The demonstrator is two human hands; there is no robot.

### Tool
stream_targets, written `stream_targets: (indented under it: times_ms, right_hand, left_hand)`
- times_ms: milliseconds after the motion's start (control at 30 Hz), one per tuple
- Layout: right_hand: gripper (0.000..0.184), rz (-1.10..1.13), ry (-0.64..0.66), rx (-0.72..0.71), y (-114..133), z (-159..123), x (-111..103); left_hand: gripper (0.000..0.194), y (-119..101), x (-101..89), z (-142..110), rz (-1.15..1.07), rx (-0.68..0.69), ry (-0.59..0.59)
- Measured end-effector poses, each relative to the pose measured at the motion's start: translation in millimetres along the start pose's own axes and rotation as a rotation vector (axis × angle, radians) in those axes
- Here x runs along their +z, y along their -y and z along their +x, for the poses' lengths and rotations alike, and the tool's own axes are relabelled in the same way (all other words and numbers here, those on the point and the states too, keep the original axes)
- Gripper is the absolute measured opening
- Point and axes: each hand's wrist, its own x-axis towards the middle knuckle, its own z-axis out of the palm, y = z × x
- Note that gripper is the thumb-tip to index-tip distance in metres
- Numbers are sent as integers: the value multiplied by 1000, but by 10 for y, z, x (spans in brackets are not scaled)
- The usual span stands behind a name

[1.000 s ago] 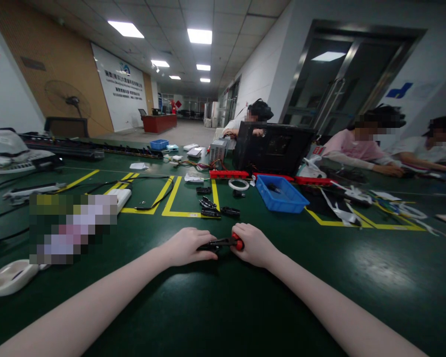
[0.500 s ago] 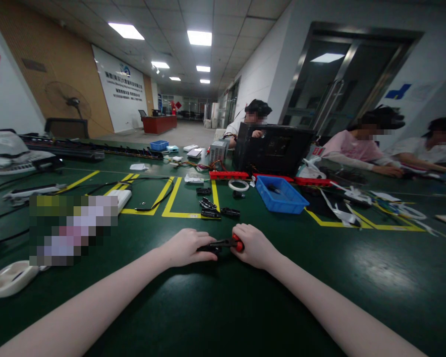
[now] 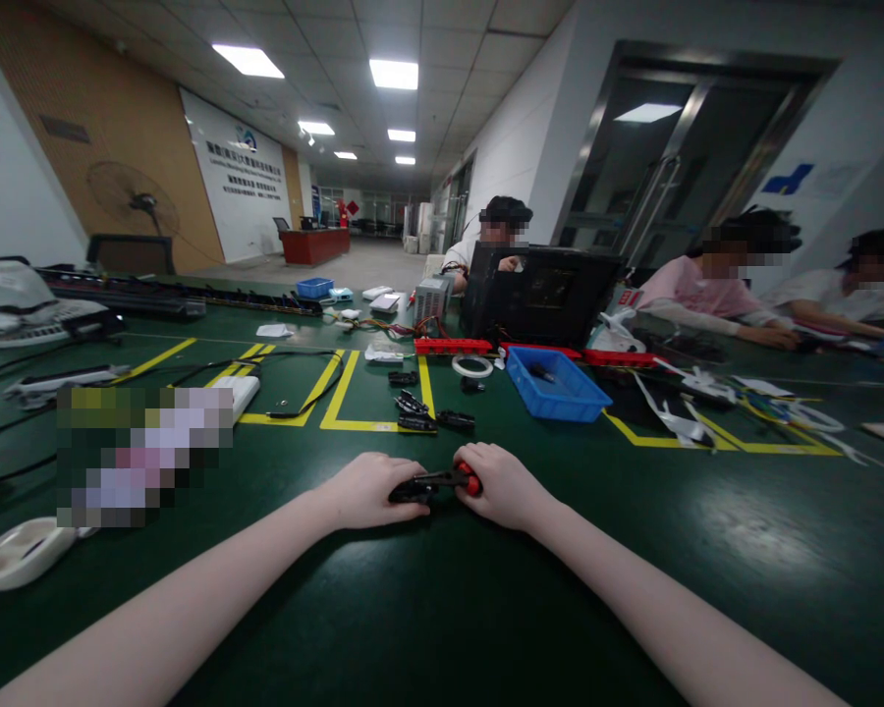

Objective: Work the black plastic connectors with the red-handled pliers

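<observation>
My right hand point(image 3: 499, 488) is closed around the red handles of a pair of pliers point(image 3: 446, 479). Their dark jaws point left and meet a small black plastic part point(image 3: 414, 491). That part is pinched between the thumb and fingers of my left hand point(image 3: 368, 491), which cover much of it. Whether the jaws are clamped on it I cannot tell. Beyond my hands, several similar black parts point(image 3: 416, 422) lie in a loose group on the green table point(image 3: 442, 599).
A blue bin point(image 3: 558, 388) with dark items in it stands ahead to the right, beside a white ring point(image 3: 472, 366). Leftward lie a long pale object point(image 3: 245, 391), partly blurred out, and black cables point(image 3: 324, 393). A black computer case point(image 3: 541, 295) stands farther back, with a person behind it.
The pliers and my right hand have shifted very slightly left toward the black part. My left hand keeps its hold with hardly any movement.
</observation>
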Motion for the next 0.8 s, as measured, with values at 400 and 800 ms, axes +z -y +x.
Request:
stream_targets:
  times_ms: [400, 800]
  right_hand:
    - [14, -10, -6, 5, 1, 6, -2]
    - [14, -8, -9, 1, -17, 3, 9]
  left_hand:
    - [18, 8, 42, 16, 31, -28, -20]
    - [17, -6, 11, 14, 41, -8, -9]
